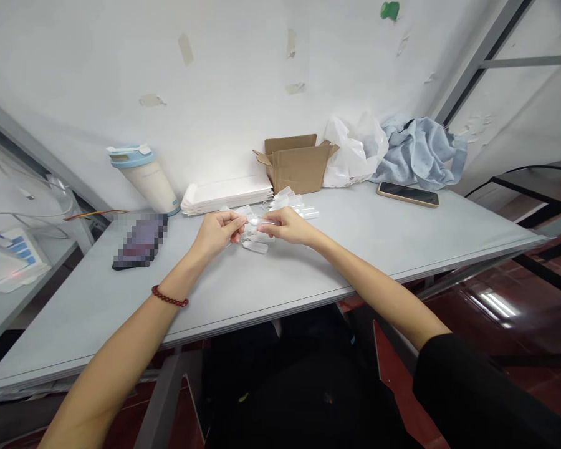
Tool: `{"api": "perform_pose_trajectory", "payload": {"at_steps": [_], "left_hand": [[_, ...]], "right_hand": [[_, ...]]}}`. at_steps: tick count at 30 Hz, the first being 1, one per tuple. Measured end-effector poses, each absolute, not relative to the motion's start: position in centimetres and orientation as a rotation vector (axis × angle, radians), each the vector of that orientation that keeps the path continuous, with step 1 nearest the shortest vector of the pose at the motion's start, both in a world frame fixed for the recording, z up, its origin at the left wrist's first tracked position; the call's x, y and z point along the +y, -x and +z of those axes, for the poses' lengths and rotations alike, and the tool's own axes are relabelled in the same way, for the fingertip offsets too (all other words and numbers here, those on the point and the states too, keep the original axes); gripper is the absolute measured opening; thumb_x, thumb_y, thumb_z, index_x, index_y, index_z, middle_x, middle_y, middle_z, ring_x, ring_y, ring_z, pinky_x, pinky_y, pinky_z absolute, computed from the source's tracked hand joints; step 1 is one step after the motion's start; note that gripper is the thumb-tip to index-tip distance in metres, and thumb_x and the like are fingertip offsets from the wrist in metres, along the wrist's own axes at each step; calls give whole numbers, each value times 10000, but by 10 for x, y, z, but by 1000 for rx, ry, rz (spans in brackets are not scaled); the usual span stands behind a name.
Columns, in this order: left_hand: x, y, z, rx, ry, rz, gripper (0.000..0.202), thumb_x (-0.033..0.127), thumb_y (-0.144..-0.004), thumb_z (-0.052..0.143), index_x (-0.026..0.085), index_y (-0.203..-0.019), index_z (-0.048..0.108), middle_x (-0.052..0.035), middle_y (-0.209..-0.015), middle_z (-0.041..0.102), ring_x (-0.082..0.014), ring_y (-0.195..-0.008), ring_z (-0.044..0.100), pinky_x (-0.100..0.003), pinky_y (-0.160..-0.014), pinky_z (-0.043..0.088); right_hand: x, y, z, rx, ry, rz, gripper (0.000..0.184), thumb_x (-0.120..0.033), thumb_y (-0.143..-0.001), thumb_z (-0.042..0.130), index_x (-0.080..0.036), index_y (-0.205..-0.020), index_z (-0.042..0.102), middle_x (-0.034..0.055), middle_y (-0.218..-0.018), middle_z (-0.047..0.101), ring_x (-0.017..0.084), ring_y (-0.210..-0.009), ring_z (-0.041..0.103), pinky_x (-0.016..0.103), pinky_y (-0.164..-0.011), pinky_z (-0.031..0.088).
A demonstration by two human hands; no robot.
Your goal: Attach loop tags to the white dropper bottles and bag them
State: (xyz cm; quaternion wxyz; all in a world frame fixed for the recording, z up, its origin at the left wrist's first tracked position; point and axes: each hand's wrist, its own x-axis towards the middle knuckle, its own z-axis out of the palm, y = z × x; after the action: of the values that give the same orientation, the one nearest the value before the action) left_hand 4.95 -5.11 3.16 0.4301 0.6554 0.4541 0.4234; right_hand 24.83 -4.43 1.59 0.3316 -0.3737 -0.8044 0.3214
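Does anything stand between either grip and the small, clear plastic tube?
Nothing visible does: left grip and right grip both touch the tube directly. Other small, translucent pieces lie nearby, not between.

Grey table. Upon it: tumbler, dark item, white stack, open carton, plastic bag, blue cloth, phone, clear pieces.

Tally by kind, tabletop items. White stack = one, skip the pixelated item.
Cup with blue lid: 1
White stack: 1
Cardboard box: 1
White plastic bag: 1
Blue cloth: 1
Phone: 1
Total: 6
Small clear pieces left out: they overlap and are partly hidden, no sure count.
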Motion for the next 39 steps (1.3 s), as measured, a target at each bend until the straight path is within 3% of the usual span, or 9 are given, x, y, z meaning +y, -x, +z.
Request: {"api": "perform_pose_trajectory", "payload": {"at_steps": [13,29,33,39], "left_hand": [[-57,-53,34,1152,-1607,1066,205,311,-706,679,148,-603,609,17,-521,550,-81,-414,463,-224,-449,382],[-54,-51,36,1121,-1493,1026,247,363,-719,690,135,-642,636,-12,-575,596,-90,-452,506,-226,-472,410],[-53,-48,41,1104,-1421,979,288,403,-767,672,115,-755,683,-32,-638,627,-94,-482,534,-218,-469,403],[-53,-47,40,1156,-1495,989,240,362,-733,700,129,-686,678,-32,-619,629,-95,-481,524,-217,-466,398]], "right_hand": [[-50,-247,17,-2110,1003,797,328,-371,-854,574,-157,-613,510,-28,-553,513,88,-542,426,256,-589,298],[-45,-247,18,-2084,959,851,317,-380,-845,580,-154,-628,531,-39,-545,474,88,-548,402,256,-587,293],[-44,-249,21,-2095,965,811,300,-353,-852,586,-148,-637,545,-27,-560,497,88,-560,407,258,-593,298],[-43,-250,20,-2104,970,809,292,-352,-861,589,-146,-656,565,-3,-602,552,100,-576,430,262,-596,310]]}}
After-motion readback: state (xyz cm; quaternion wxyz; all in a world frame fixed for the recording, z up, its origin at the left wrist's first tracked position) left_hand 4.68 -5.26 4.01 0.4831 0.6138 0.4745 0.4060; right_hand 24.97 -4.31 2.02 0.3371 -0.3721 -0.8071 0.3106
